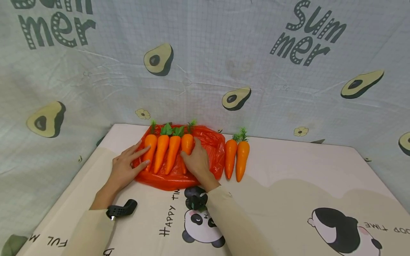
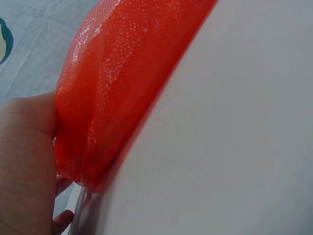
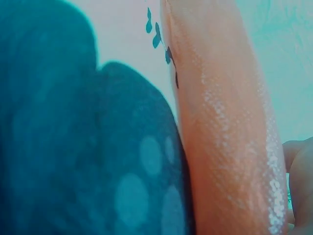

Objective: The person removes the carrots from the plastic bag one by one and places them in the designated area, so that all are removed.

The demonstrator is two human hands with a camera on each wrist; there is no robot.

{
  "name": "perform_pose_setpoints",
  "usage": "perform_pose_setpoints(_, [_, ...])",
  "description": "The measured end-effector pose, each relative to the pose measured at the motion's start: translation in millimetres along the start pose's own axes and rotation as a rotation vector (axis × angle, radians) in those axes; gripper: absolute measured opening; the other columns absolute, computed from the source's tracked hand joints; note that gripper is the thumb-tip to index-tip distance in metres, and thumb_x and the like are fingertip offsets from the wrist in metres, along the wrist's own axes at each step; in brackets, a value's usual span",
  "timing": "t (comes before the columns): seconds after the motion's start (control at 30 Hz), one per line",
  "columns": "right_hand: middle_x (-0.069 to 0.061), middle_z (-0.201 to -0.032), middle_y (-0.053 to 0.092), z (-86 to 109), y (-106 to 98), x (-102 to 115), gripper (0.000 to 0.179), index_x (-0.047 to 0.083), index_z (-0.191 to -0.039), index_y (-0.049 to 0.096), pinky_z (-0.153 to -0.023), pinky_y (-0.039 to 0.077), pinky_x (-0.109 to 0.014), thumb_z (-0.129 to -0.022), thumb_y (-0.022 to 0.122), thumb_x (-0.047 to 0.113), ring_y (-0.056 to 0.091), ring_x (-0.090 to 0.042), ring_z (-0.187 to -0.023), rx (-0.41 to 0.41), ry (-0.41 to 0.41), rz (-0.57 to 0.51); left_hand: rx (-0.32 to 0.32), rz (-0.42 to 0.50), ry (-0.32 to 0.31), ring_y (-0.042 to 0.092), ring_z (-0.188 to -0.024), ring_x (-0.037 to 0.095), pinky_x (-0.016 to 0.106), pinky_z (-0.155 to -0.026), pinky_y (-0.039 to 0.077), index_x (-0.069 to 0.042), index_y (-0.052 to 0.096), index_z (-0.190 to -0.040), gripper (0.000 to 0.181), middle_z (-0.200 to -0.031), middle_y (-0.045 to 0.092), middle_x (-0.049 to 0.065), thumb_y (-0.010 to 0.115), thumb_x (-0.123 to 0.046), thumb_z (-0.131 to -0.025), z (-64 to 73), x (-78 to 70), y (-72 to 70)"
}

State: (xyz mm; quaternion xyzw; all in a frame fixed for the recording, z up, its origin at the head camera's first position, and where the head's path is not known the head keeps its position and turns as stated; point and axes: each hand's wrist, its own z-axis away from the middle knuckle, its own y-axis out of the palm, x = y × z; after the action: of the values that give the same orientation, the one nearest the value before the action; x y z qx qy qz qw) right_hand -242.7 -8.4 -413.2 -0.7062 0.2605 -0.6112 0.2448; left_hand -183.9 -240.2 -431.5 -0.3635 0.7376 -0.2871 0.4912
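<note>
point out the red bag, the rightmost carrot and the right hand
red bag point(image 1: 215, 147): head view, bare plastic at its right side
rightmost carrot point(image 1: 242, 158): head view, middle of its orange body
right hand point(image 1: 198, 160): head view, back of the hand

Across the grey-blue cloth wall printed with avocados point(image 1: 198, 32), dotted dark-grey lettering reads "Summer" point(image 1: 306, 32) at the upper right of the frame and again, cut by the top edge, at the upper left. On the pale printed worktop point(image 1: 288, 163), black "HAPPY TIM" point(image 1: 171, 215) runs upward to the crinkled red plastic bag point(image 1: 214, 149); "OOD TIME" point(image 1: 387, 228) stands upside down, lower right; "FUL" point(image 1: 57, 241) lies lower left.
</note>
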Motion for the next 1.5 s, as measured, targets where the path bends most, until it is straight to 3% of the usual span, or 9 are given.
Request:
perform_pose_setpoints(0.63, [-0.013, -0.121, 0.059, 4.0, -26, 12, 0.070, 0.007, -0.145, 0.033, -0.088, 0.050, -0.037, -0.087, 0.065, 0.029, 0.059, -0.025, -0.098, -0.012, -0.062, -0.030, -0.005, -0.004, 0.010, 0.028, -0.131, 0.046, 0.062, -0.091, 0.023, -0.008, 0.052, -0.137, 0.055, -0.150, 0.031, 0.022, 0.065, -0.033, -0.090, 1.0, 2.3, -0.1])
perform_pose_setpoints(0.87, [-0.011, -0.108, 0.061, 7.5, -43, 11, 0.070, 0.007, -0.146, 0.033, -0.076, 0.053, -0.035, -0.087, 0.064, 0.030, 0.058, -0.024, -0.084, -0.031, -0.078, -0.062, -0.004, -0.005, 0.018, 0.028, -0.131, 0.046, 0.062, -0.090, 0.023, -0.008, 0.052, -0.137, 0.055, -0.150, 0.031, 0.022, 0.064, -0.033, -0.091, -0.3, 3.8, -0.4])
perform_pose_setpoints(1.07, [-0.011, -0.106, 0.060, 9.9, -56, 5, 0.069, 0.006, -0.145, 0.034, -0.080, 0.051, -0.037, -0.087, 0.063, 0.031, 0.056, -0.025, -0.087, -0.062, -0.087, -0.042, -0.003, 0.001, 0.019, 0.028, -0.131, 0.047, 0.063, -0.090, 0.022, -0.008, 0.052, -0.137, 0.054, -0.150, 0.031, 0.023, 0.064, -0.032, -0.090, -0.1, 3.6, -0.3])
perform_pose_setpoints(1.3, [-0.008, -0.082, 0.056, 12.5, -70, -6, 0.067, 0.006, -0.144, 0.036, -0.058, 0.048, -0.031, -0.086, 0.062, 0.028, 0.053, -0.023, -0.068, -0.100, -0.090, -0.070, -0.001, 0.008, 0.026, 0.028, -0.131, 0.047, 0.062, -0.089, 0.023, -0.008, 0.052, -0.137, 0.054, -0.150, 0.032, 0.022, 0.064, -0.032, -0.091, -1.0, 2.8, -0.1])
perform_pose_setpoints(1.5, [-0.009, -0.082, 0.054, 14.9, -82, -16, 0.068, 0.006, -0.145, 0.032, -0.058, 0.044, -0.030, -0.087, 0.062, 0.027, 0.050, -0.023, -0.068, -0.103, -0.069, -0.068, 0.006, 0.006, 0.022, 0.027, -0.131, 0.047, 0.062, -0.090, 0.022, -0.008, 0.051, -0.138, 0.055, -0.150, 0.031, 0.023, 0.064, -0.033, -0.091, -1.6, 1.8, -0.6])
